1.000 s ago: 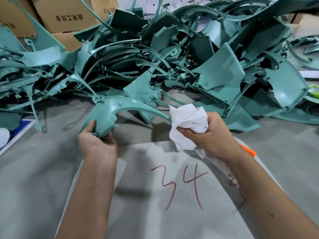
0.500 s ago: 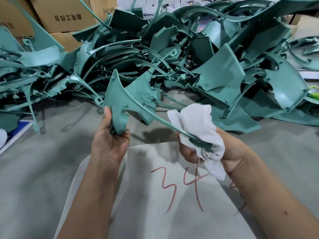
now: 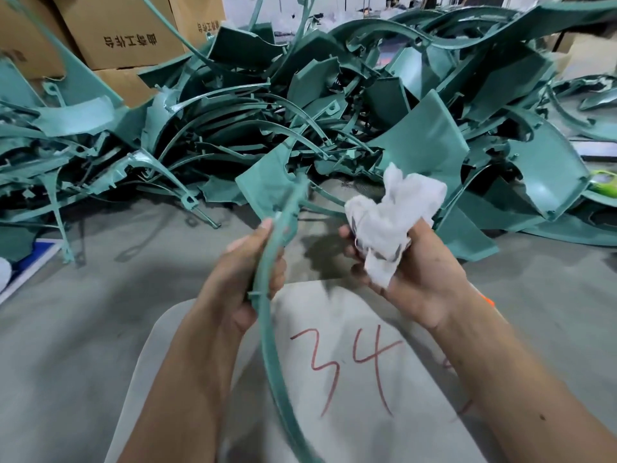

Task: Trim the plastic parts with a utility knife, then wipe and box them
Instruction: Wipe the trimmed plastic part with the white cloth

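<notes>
Nearest to the camera lies a pale grey board (image 3: 417, 412) with the red number 34 (image 3: 347, 369) written on it; it lies on the concrete floor (image 3: 83, 329) and seems to serve as the work surface. Above its far edge the left hand (image 3: 240, 279) grips a long curved teal plastic part (image 3: 267, 345), the fingers curled around the strip and the thumb lying along it. The part runs from the bottom of the view, across the board, up through the hand and ends in a wider piece that is blurred. I think it is held upright like this so that its length is free for wiping.

Just beside it, not touching the part, the right hand (image 3: 417, 272) holds a crumpled white cloth (image 3: 394, 212), the fingers closed around the bunch. The cloth is bunched probably to give a thick pad for wiping. A small orange thing (image 3: 485, 300) shows behind the right wrist; I cannot tell what it is.

Beyond the board, the floor carries a big heap of teal plastic parts (image 3: 334, 111), curved strips and flat panels mixed together, probably waiting for the same work. In the far left corner stand cardboard boxes (image 3: 127, 35) with printed characters, perhaps for the packing.
</notes>
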